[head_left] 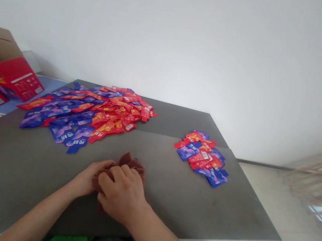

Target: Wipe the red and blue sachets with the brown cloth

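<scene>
At the near side of the grey table, my left hand (87, 177) and my right hand (123, 194) are closed together around a bunched-up brown soft fabric piece (127, 161). The fabric's folds rise beyond my fingers, and a speck of blue shows at its far edge. My right hand lies over the fabric and hides much of it, while my left hand grips its left side. Whether the fabric is a pouch or a plain cloth, I cannot tell.
A large pile of red and blue sachets (112, 108) spreads over the back left of the grey table (155, 206). To the right lies a smaller sachet pile (202, 157). An opened red cardboard box (21, 78) stands at far left. A white wall (189, 41) rises behind.
</scene>
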`<state>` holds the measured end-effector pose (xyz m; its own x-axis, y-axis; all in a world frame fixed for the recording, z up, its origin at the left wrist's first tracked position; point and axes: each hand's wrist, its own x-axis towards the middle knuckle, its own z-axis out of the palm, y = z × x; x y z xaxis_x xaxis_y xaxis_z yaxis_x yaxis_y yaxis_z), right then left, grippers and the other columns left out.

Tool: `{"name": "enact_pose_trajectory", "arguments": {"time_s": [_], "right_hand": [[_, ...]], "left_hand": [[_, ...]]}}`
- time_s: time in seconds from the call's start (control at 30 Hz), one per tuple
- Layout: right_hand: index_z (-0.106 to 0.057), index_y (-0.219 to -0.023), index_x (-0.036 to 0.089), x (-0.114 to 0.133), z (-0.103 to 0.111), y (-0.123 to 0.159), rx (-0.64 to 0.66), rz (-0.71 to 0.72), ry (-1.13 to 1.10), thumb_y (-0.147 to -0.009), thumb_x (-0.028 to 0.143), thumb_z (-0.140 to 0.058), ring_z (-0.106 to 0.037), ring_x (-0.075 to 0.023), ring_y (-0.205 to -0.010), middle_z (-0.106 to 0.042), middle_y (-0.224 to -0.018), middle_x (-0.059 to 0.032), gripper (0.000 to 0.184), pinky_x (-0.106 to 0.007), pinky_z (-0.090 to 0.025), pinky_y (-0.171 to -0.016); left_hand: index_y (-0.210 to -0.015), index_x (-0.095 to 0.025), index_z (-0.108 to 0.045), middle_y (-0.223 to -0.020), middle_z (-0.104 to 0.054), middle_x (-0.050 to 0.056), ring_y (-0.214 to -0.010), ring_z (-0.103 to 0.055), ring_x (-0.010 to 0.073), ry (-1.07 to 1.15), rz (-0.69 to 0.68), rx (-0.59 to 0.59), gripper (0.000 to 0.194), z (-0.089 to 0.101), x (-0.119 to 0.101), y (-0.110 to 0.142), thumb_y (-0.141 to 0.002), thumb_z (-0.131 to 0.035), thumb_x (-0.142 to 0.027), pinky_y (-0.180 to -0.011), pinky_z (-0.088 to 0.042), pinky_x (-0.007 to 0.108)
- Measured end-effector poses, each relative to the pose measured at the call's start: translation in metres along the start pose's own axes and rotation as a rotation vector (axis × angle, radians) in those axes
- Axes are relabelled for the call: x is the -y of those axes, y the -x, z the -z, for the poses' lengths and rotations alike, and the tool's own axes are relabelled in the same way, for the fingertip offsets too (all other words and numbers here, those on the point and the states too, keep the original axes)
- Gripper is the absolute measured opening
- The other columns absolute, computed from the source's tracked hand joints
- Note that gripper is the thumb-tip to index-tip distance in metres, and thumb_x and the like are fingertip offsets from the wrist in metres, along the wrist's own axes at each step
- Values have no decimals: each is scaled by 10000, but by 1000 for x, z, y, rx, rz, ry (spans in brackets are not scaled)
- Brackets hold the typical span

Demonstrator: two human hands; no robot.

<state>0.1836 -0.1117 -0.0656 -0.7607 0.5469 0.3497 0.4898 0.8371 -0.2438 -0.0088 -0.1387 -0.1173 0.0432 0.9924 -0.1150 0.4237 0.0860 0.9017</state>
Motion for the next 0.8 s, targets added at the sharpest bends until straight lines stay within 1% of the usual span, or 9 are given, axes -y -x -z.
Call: {"name": "enact_pose_trajectory", "arguments": {"time_s": [0.07, 0.13, 0.23, 0.3, 0.4, 0.47, 0.53, 0.73, 0.8], "right_hand": [[-656, -1074, 260, -14, -8, -7, 61, -90, 49, -962, 345, -596, -594, -230, -982, -667, -1053, -53, 153, -343, -479, -828], [-670, -1049, 237, -45, -7, -17, 117, -325, 125, -956, 281, -601, -611, -225, -999, -674, -1065, -69, 124, -325, -476, -819], [-673, -1078, 234, -88, 14, -23, 131, -493, 210, -951, 269, -604, -636, -226, -1026, -675, -1095, -77, 148, -317, -478, -812], [-678, -1062, 232, -98, 31, -14, 140, -519, 245, -942, 305, -624, -656, -231, -1001, -683, -1086, -79, 151, -323, -480, -792], [-707, -943, 236, -88, 45, 11, 262, -452, 215, -892, 430, -706, -684, -237, -927, -710, -985, -62, 201, -326, -481, -760], [-719, -886, 241, -76, 44, 26, 328, -369, 159, -852, 503, -753, -689, -234, -915, -717, -936, -45, 267, -325, -484, -775], [-726, -900, 242, -65, 37, 33, 321, -318, 116, -850, 537, -757, -685, -230, -943, -718, -950, -39, 301, -325, -488, -808], [-742, -1006, 278, -48, 15, 22, 281, -215, 120, -871, 429, -753, -646, -251, -977, -696, -1001, -45, 203, -358, -497, -825], [-735, -1078, 308, -41, 11, 15, 284, -153, 108, -871, 417, -751, -643, -255, -963, -693, -1006, -43, 234, -362, -500, -809]], "left_hand": [[-916, -215, -672, -865, -725, 24, -863, -652, 256, -97, 19, -9, 201, 2, -3, -2, -838, -591, -381, -781, -479, 331], [-899, -220, -671, -813, -691, -1, -807, -630, 232, -212, 43, -3, 210, 5, -7, -2, -859, -599, -413, -732, -449, 304], [-911, -225, -678, -816, -680, -10, -791, -622, 218, -224, 53, 23, 225, 7, -12, 3, -872, -591, -429, -699, -430, 279], [-910, -224, -683, -801, -667, -13, -770, -609, 210, -200, 53, 18, 225, 7, -12, 6, -867, -594, -426, -678, -422, 271], [-899, -218, -691, -772, -646, -18, -735, -586, 198, -137, 70, 15, 233, 8, -9, 6, -857, -613, -433, -659, -412, 264], [-912, -213, -701, -786, -659, -14, -740, -590, 199, -68, 84, 11, 271, 9, -7, 4, -843, -644, -468, -664, -418, 264], [-956, -207, -710, -805, -678, -7, -748, -600, 203, 24, 107, -4, 329, 12, -4, 2, -821, -688, -506, -672, -427, 267], [-975, -172, -708, -817, -709, 26, -688, -601, 181, 345, 157, -80, 414, 15, 2, 4, -758, -799, -512, -641, -432, 272], [-969, -170, -709, -811, -712, 26, -669, -600, 167, 415, 169, -120, 415, 14, 3, 6, -756, -814, -510, -634, -433, 265]]}}
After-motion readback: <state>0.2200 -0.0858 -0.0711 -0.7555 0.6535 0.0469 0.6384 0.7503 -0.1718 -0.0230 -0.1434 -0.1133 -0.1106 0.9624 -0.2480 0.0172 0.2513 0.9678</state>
